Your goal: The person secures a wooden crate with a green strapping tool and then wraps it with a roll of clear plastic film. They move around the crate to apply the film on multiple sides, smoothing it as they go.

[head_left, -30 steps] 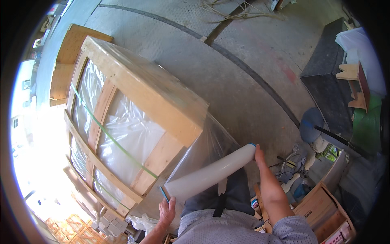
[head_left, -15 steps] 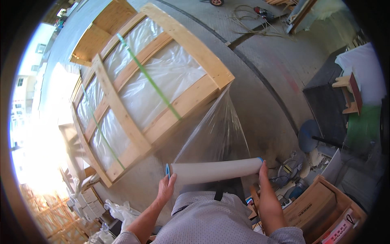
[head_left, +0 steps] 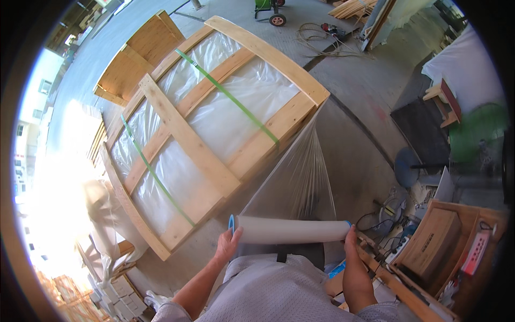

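Across my waist lies a roll of clear stretch film (head_left: pixel 292 229), level, with a blue ring at each end. My left hand (head_left: pixel 228 244) is wrapped round its left end, and my right hand (head_left: pixel 351 240) grips the right end, its fingers partly hidden. A sheet of film (head_left: pixel 303 172) runs taut from the roll, gathering to a narrow point at the near right corner of a large wooden crate (head_left: pixel 214 177). The crate has a plank frame over plastic-covered contents, with two green straps (head_left: pixel 230 96) across its top.
A plywood box (head_left: pixel 137 56) stands beyond the crate. On the right are a wooden bin holding a cardboard carton (head_left: pixel 431 242), a cut-off saw (head_left: pixel 389 212) and a dark panel (head_left: pixel 418 129). Cables (head_left: pixel 314 40) lie on the far floor, near a wheeled cart (head_left: pixel 276 19).
The crate has shifted right in view, and the surroundings have turned slightly. The roll has moved a little right with both hands still on it, and the film stays stretched to the crate corner.
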### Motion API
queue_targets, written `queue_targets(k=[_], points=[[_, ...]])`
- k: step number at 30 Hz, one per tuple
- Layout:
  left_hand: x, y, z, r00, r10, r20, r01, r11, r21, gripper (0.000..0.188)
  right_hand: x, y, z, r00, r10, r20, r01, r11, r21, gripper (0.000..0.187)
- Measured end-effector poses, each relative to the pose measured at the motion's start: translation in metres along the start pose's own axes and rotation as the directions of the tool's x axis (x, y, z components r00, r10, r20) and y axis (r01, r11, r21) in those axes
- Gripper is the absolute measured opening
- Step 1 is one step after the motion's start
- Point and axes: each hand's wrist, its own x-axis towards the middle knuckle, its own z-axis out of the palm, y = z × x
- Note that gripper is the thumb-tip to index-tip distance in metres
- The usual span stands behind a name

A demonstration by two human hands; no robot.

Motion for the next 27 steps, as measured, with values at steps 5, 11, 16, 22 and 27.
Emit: queue_targets(k=[5,11,16,22,27], points=[[-0.006,-0.056,-0.056,0.998,0.061,0.024,-0.061,0.998,0.009,0.056,-0.065,0.09,0.057,0.999,0.019,-0.033,-0.012,0.982,0.189,0.069],[-0.023,-0.108,-0.108,0.994,0.033,0.101,-0.043,0.993,0.105,0.055,-0.117,0.17,0.09,0.995,0.095,-0.034,-0.087,0.977,0.194,0.07],[-0.049,-0.152,-0.122,0.99,0.044,0.137,-0.058,0.993,0.1,0.055,-0.148,0.215,0.106,0.991,0.107,-0.084,-0.091,0.98,0.18,0.072],[-0.082,-0.216,-0.144,0.982,0.077,0.171,-0.107,0.979,0.176,0.054,-0.192,0.297,0.142,0.996,0.049,-0.075,-0.022,0.946,0.324,0.071],[-0.118,-0.264,-0.167,0.976,0.156,0.151,-0.177,0.975,0.134,0.054,-0.237,0.36,0.156,0.993,0.074,-0.09,-0.039,0.939,0.341,0.072]])
